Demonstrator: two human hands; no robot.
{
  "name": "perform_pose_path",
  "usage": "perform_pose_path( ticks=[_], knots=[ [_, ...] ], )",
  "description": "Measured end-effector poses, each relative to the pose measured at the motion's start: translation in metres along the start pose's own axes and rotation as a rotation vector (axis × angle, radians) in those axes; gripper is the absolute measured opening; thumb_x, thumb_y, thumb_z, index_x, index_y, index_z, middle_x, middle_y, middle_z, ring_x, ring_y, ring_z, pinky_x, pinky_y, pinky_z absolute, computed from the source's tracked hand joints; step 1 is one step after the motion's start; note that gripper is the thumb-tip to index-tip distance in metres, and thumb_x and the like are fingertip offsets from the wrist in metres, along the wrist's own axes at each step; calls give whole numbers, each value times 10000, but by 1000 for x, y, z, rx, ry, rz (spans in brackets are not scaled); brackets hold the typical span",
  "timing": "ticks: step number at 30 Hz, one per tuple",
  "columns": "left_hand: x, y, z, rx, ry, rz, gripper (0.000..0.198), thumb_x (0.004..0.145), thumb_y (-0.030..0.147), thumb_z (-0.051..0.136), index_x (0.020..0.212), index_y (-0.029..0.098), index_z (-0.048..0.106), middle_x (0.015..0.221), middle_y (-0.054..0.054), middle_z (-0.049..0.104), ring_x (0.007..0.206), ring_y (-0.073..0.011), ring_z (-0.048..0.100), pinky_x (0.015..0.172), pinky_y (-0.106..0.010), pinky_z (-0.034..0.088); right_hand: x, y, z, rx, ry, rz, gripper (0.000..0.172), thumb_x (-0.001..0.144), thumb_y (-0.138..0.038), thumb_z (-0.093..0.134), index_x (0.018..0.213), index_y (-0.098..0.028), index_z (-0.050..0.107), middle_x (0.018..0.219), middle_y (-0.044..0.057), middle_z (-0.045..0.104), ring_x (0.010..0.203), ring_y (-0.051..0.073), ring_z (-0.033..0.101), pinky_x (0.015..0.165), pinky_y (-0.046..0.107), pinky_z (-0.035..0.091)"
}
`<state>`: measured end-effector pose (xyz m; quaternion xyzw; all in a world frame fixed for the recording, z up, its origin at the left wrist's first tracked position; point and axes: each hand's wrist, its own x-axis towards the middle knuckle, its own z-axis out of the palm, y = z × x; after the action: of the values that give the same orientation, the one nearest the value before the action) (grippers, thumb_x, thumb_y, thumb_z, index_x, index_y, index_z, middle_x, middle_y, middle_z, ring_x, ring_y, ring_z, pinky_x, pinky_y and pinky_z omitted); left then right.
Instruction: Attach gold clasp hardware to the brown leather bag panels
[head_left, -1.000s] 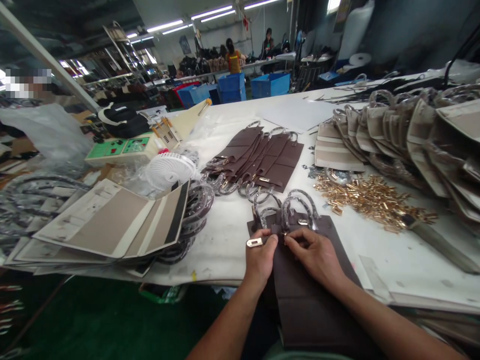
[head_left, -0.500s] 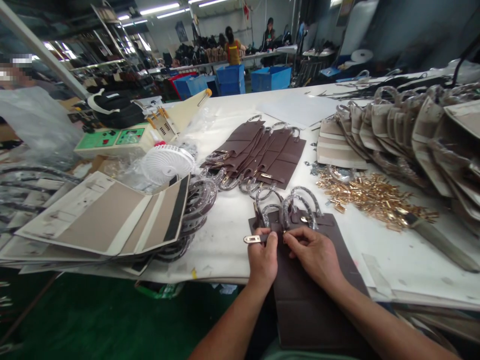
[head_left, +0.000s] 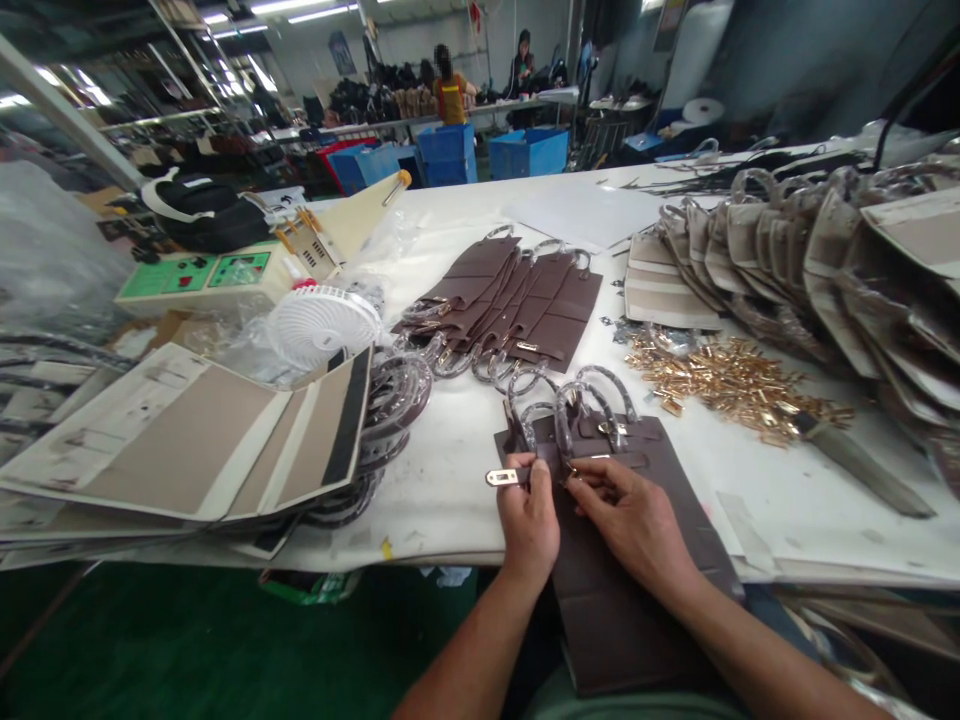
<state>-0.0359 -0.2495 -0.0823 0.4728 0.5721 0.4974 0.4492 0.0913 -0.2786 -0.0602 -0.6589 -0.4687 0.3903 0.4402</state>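
A dark brown bag panel (head_left: pixel 637 625) with plastic-wrapped handles (head_left: pixel 606 385) leans from the table edge toward my lap. My left hand (head_left: pixel 529 525) is closed round a brown strap, whose gold metal end plate (head_left: pixel 502 477) sticks out to the left. Just right of it, my right hand (head_left: pixel 641 525) pinches a small gold-coloured metal piece (head_left: pixel 568 476) against the brown leather by the handle base; the fingertips hide most of it. A gold clasp (head_left: pixel 613 429) shows on the panel's upper part.
Brown panels (head_left: pixel 517 290) lie mid-table. Loose gold fittings (head_left: pixel 724 380) and a dark-handled tool (head_left: pixel 862 465) are at right, before stacked beige-lined panels (head_left: pixel 667 285). Left are more open panels (head_left: pixel 225 440), a white fan (head_left: pixel 322 325) and a green-topped machine (head_left: pixel 195 275).
The view has shifted slightly. My left hand keeps its hold on the strap; my right fingers stay pinched at nearly the same spot, and the panel's clasp and upper strap show more.
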Motion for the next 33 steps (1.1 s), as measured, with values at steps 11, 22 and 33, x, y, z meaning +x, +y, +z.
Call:
perform_pose_path(
  ticks=[11, 22, 33],
  knots=[
    [0, -2, -2, -18, 20, 24, 179, 1007, 362, 518, 939, 218, 602, 853, -15, 626, 837, -194, 594, 815, -284, 450, 8, -22, -7, -253, -50, -129, 217, 862, -381, 636, 991, -245, 746, 780, 28, 776, 666, 220, 736, 659, 331, 583],
    [-3, -4, -5, 15, -4, 56, 193, 1025, 360, 503, 933, 223, 602, 857, -21, 617, 851, -200, 589, 813, -292, 442, 8, -19, 0, -306, -34, -166, 178, 863, -383, 619, 941, -260, 722, 812, 41, 789, 679, 230, 738, 646, 328, 571],
    [-3, -5, -5, -27, 21, 17, 183, 1015, 352, 506, 964, 217, 617, 906, -39, 645, 900, -216, 602, 865, -311, 459, 19, -24, 0, -310, -168, -163, 194, 872, -380, 595, 958, -246, 706, 763, 14, 741, 670, 202, 696, 649, 304, 537]
  ],
)
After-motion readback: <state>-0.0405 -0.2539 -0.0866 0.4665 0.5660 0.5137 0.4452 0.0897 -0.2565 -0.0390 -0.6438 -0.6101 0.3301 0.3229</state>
